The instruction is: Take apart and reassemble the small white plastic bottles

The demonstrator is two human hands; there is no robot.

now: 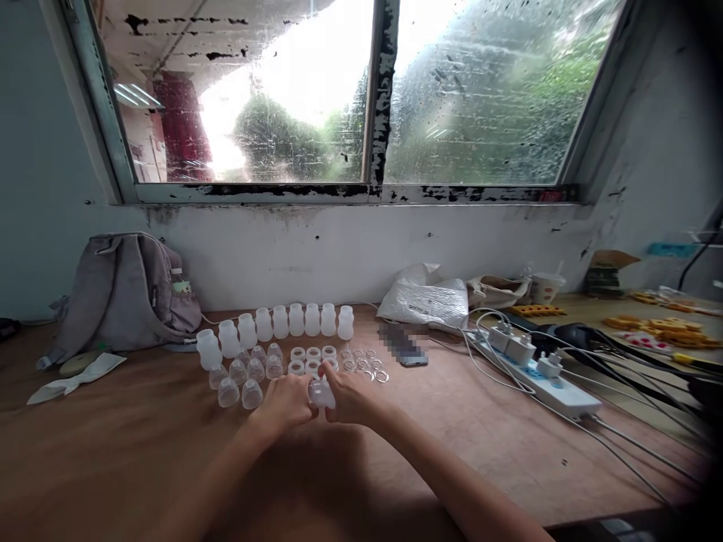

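Observation:
Both my hands are closed around a small translucent bottle [322, 394], held between them just above the table. My left hand [289, 399] grips its left end, and my right hand [351, 395] has its other side; the fingers partly cover it. Behind the hands lie white screw rings [312, 354] in short rows. To their right are several thin clear rings [371, 364]. On the left stand clear dome caps [251, 394], nearest my left hand. A line of frosted white bottles [280, 321] stands upright at the back.
A grey backpack [127, 293] and a white strip [79, 379] lie at left. Behind on the right are a silvery bag [426, 299] and a phone [414, 360]. A power strip [556, 391] with chargers and trailing cables runs along the right side.

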